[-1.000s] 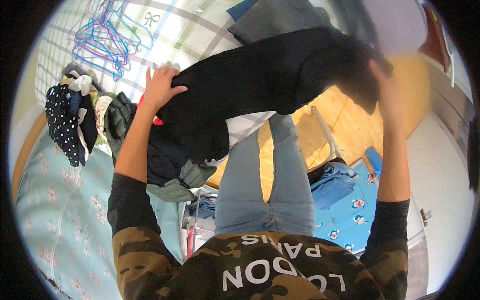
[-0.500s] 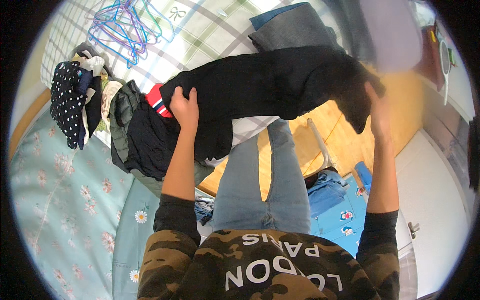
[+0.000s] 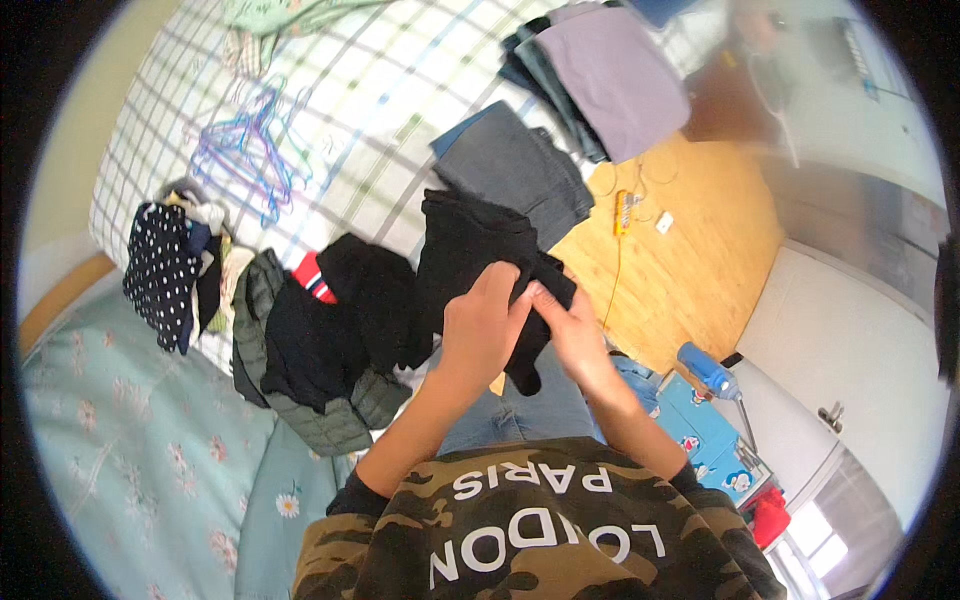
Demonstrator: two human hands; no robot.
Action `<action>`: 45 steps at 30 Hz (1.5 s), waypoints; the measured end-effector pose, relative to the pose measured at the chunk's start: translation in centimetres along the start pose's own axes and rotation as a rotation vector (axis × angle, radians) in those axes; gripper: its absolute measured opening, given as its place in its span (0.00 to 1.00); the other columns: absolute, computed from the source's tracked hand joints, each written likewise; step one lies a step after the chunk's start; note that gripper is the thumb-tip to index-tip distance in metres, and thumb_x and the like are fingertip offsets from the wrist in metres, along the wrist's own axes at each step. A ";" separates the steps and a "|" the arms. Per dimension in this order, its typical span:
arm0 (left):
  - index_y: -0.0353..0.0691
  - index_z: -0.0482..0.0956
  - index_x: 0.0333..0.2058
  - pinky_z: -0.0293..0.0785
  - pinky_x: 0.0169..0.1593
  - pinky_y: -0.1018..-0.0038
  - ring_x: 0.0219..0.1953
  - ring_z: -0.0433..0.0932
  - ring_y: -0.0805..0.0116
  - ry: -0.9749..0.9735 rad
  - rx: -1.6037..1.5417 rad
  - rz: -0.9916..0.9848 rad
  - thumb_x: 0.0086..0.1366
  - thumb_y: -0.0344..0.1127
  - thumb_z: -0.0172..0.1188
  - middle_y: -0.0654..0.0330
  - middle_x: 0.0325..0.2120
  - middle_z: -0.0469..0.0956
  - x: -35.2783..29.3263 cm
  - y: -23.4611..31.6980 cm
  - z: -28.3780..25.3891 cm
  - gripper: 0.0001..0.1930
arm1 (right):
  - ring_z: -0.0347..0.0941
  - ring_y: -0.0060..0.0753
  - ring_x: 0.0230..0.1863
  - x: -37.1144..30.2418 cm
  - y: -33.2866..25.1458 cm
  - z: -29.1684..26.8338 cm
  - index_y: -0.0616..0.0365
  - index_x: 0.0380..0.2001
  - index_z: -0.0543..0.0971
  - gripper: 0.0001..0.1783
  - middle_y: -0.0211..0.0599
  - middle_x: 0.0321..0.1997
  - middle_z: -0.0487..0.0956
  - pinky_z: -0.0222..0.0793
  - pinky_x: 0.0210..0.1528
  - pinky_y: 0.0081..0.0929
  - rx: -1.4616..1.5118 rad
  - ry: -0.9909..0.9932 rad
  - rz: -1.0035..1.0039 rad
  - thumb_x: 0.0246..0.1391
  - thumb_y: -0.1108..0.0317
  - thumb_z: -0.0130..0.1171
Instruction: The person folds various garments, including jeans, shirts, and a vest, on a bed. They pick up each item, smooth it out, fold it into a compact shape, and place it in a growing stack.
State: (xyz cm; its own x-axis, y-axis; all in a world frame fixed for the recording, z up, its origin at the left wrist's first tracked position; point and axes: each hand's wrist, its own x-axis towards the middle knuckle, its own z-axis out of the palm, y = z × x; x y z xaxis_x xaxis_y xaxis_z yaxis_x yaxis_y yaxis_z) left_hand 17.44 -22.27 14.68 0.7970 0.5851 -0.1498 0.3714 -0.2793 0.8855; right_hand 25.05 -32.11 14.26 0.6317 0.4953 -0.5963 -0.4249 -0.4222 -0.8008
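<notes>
A soft black garment (image 3: 470, 240) is bunched in front of my body, over the edge of the checked bed. My left hand (image 3: 485, 325) grips it with bent fingers. Close beside, my right hand (image 3: 578, 340) pinches another part, its thumb near the left fingertips. One end of the cloth dangles below my hands. Just beyond lie folded dark grey jeans (image 3: 510, 165) with a blue piece under them. To the left, a heap holds black clothing (image 3: 370, 300), a dark green padded garment (image 3: 325, 425) and a red striped piece (image 3: 314, 278).
A polka-dot garment (image 3: 160, 265) lies at the bed's left edge, near tangled hangers (image 3: 245, 155). Folded clothes topped by a lavender one (image 3: 620, 85) are stacked at the far right. A yellow power strip (image 3: 624, 212) and a blue bottle (image 3: 708, 370) are on the right.
The black garment was stretched wide between my hands; now it is gathered up. My right hand has come in leftward to meet my left, and the view has shifted.
</notes>
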 end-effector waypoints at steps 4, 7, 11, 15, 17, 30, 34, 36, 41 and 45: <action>0.37 0.69 0.31 0.68 0.28 0.65 0.27 0.72 0.50 -0.062 0.069 0.134 0.55 0.33 0.55 0.52 0.25 0.70 -0.4 2.1 0.4 0.07 | 0.66 0.17 0.27 -2.1 -0.5 -0.7 0.54 0.36 0.70 0.19 0.26 0.30 0.71 0.63 0.25 0.16 0.522 0.000 0.241 0.55 0.48 0.47; 0.38 0.69 0.28 0.68 0.26 0.66 0.26 0.72 0.56 -0.120 0.040 0.308 0.54 0.32 0.55 0.56 0.26 0.69 0.1 3.7 1.1 0.06 | 0.67 0.18 0.25 -1.8 -2.4 -1.8 0.56 0.31 0.71 0.16 0.26 0.24 0.70 0.62 0.21 0.16 0.498 0.077 0.354 0.52 0.53 0.53; 0.36 0.73 0.31 0.70 0.33 0.70 0.32 0.73 0.58 -0.088 -0.121 0.429 0.51 0.27 0.56 0.55 0.32 0.72 1.4 6.1 1.3 0.07 | 0.71 0.24 0.32 1.1 -6.7 -2.8 0.60 0.34 0.71 0.11 0.31 0.30 0.74 0.68 0.29 0.22 0.618 0.214 0.264 0.48 0.67 0.58; 0.36 0.75 0.31 0.70 0.40 0.71 0.38 0.73 0.58 0.256 -0.153 0.472 0.49 0.22 0.56 0.53 0.38 0.74 3.3 7.6 -0.3 0.08 | 0.71 0.29 0.42 4.9 -11.8 -5.7 0.60 0.45 0.70 0.19 0.35 0.43 0.74 0.67 0.44 0.26 0.671 0.035 -0.072 0.48 0.69 0.58; 0.34 0.75 0.31 0.69 0.42 0.72 0.38 0.73 0.59 0.301 -0.161 0.410 0.51 0.22 0.54 0.51 0.38 0.73 5.0 7.8 -0.1 0.07 | 0.70 0.29 0.43 6.9 -14.0 -9.7 0.60 0.44 0.70 0.19 0.35 0.43 0.74 0.65 0.47 0.27 0.708 -0.049 -0.152 0.48 0.69 0.57; 0.40 0.71 0.42 0.51 0.57 0.56 0.55 0.58 0.53 0.317 0.270 0.035 0.54 0.30 0.54 0.54 0.51 0.62 28.1 -1.4 19.2 0.15 | 0.65 0.36 0.52 35.2 1.9 -30.1 0.53 0.52 0.64 0.26 0.35 0.52 0.70 0.60 0.54 0.35 0.863 0.054 0.307 0.53 0.52 0.50; 0.44 0.71 0.45 0.46 0.58 0.49 0.57 0.56 0.54 0.346 0.544 0.122 0.55 0.33 0.54 0.55 0.52 0.61 32.8 -0.2 21.9 0.17 | 0.62 0.39 0.53 35.5 2.1 -31.7 0.51 0.54 0.61 0.35 0.36 0.52 0.68 0.52 0.58 0.44 0.764 0.050 0.439 0.50 0.39 0.45; 0.46 0.70 0.46 0.46 0.58 0.48 0.57 0.56 0.54 0.352 0.612 0.162 0.56 0.34 0.54 0.56 0.53 0.61 35.3 0.4 22.6 0.17 | 0.64 0.39 0.50 34.3 1.1 -31.7 0.53 0.53 0.62 0.35 0.36 0.48 0.69 0.53 0.57 0.45 0.622 0.029 0.446 0.50 0.39 0.46; 0.50 0.70 0.48 0.45 0.58 0.47 0.59 0.54 0.56 0.286 0.659 0.241 0.58 0.40 0.53 0.58 0.55 0.60 39.9 -0.1 24.6 0.18 | 0.65 0.42 0.47 31.7 -3.1 -30.0 0.60 0.46 0.68 0.20 0.43 0.46 0.69 0.58 0.52 0.35 -0.285 0.801 -0.201 0.47 0.71 0.51; 0.55 0.67 0.51 0.44 0.57 0.46 0.60 0.52 0.57 0.298 0.799 0.317 0.58 0.47 0.50 0.59 0.57 0.58 43.3 -1.6 26.0 0.21 | 0.53 0.47 0.59 35.6 -6.0 -25.1 0.45 0.48 0.70 0.25 0.41 0.58 0.62 0.41 0.58 0.55 -1.071 0.337 -0.760 0.42 0.63 0.58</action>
State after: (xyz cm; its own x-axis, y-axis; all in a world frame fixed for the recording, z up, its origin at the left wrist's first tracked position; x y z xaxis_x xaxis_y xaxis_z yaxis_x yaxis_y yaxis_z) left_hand 63.74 -16.28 -4.60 0.8033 0.5322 0.2673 0.4637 -0.8406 0.2801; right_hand 66.37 -30.99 -0.75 0.6746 0.7254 0.1367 0.7087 -0.5848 -0.3946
